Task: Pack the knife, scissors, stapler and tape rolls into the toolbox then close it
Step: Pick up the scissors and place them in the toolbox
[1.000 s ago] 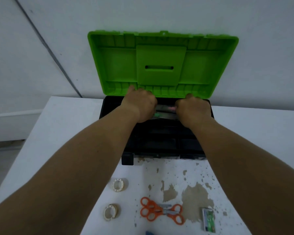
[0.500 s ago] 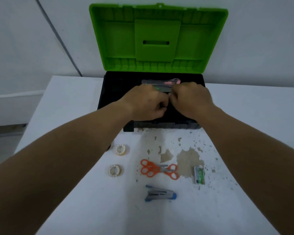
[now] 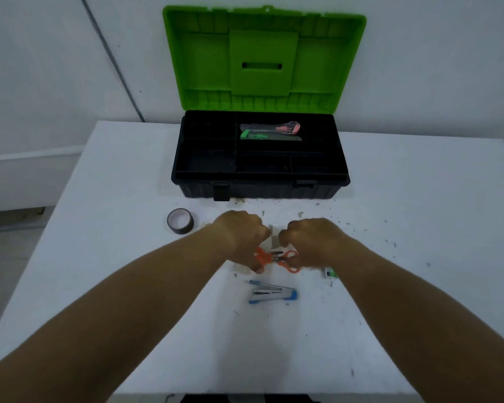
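Head view shows the orange-handled scissors [image 3: 277, 260] lying on the table [image 3: 390, 228] at 6 o'clock from the toolbox [image 3: 261, 186], with the left hand [image 3: 240, 235] and the right hand [image 3: 310, 238] curled over either end of them, fingers touching the handles, though whether they are gripped yet I cannot tell. Half a second ago both hands were inside the open box, where knives [image 3: 271, 131] now rest in the rear compartment, so that step looks done. Stapler [image 3: 272, 293] at 6 o'clock of the scissors and dark tape roll [image 3: 180, 221] at 10 o'clock remain unpacked.
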